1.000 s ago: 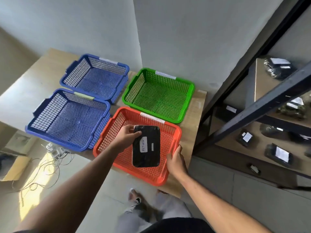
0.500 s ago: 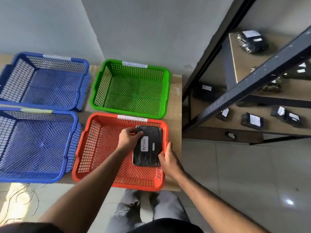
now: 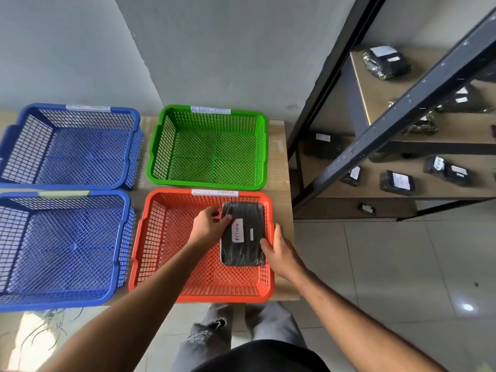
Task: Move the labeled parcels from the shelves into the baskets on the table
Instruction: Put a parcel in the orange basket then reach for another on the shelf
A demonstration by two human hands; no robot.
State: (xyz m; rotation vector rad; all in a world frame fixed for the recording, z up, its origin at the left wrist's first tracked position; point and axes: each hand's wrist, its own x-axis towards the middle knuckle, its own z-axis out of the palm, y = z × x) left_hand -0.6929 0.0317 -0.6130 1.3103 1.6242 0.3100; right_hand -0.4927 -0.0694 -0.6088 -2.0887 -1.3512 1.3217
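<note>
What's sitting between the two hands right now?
In the head view, the black parcel labelled RETURN, inside the red basket, lies between the left hand and right hand.

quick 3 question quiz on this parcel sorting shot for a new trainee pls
1. Which basket holds the black parcel: A blue, B green, C orange?
2. True or false: only the left hand touches that parcel.
3. Fill in: the parcel's label reads ____.

Key
1. C, the orange basket.
2. False; the right hand touches its right edge too.
3. RETURN.
</note>
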